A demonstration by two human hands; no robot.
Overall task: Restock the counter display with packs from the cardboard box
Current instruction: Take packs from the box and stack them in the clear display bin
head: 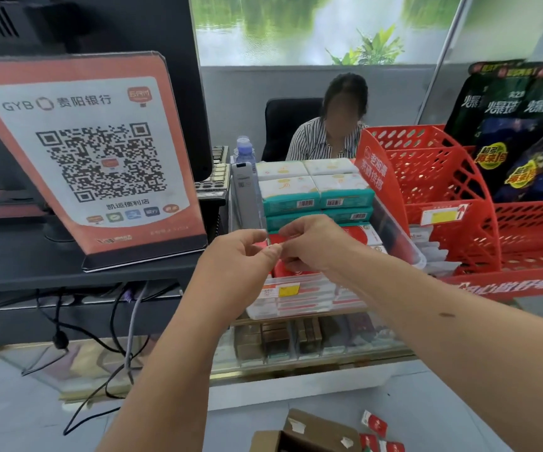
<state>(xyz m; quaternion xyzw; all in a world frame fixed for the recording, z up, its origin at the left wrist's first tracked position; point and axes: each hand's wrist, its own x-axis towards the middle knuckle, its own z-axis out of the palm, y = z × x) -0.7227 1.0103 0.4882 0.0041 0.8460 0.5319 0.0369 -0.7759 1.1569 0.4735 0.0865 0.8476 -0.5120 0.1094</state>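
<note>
My left hand (244,252) and my right hand (309,243) meet over the clear counter display (397,236). Together they pinch a small red pack (276,240) at the display's front left compartment. More red packs (359,233) lie in the front row beside it. Behind them, teal and white tissue packs (315,194) are stacked in the display. The open cardboard box (309,432) sits at the bottom edge of the view, and a few loose red packs (374,425) lie just to its right.
A QR payment sign (90,158) stands on the black till counter at the left, with cables hanging below. Red plastic baskets (436,190) and dark snack bags (524,125) fill the right. A seated person in a striped shirt (325,138) is behind the counter.
</note>
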